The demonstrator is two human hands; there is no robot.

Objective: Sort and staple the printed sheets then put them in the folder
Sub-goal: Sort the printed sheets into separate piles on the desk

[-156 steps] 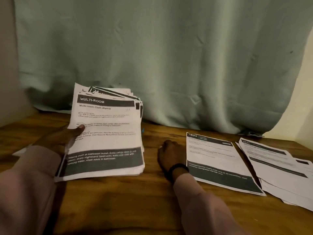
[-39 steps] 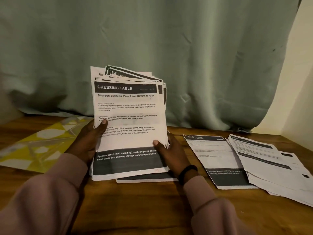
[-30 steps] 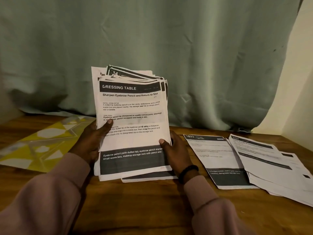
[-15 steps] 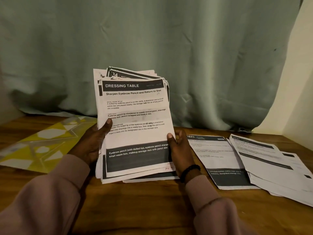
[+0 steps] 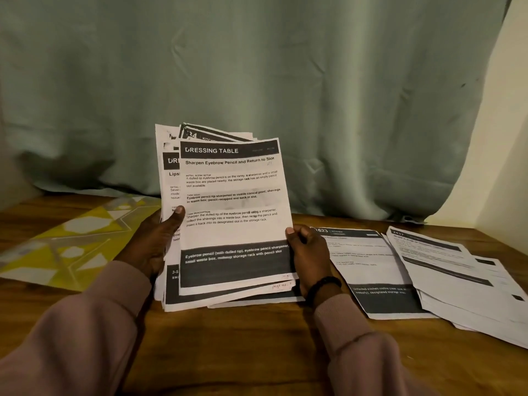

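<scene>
Left hand [image 5: 154, 241] and right hand [image 5: 310, 252] grip a stack of printed sheets [image 5: 228, 224], long axis upright, headings uppermost, above the table [image 5: 243, 338].

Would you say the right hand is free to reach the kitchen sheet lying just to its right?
Probably not yet: the right hand pinches the top sheet of the stack. The kitchen sheet lies uncovered beside it, otherwise unobstructed.

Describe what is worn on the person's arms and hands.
Both arms are covered by long, loose sleeves of a dusty pink, soft-looking fabric, reaching the wrists. The right hand has a dark beaded bracelet at the wrist. The left hand shows no ring, glove or band.
</scene>
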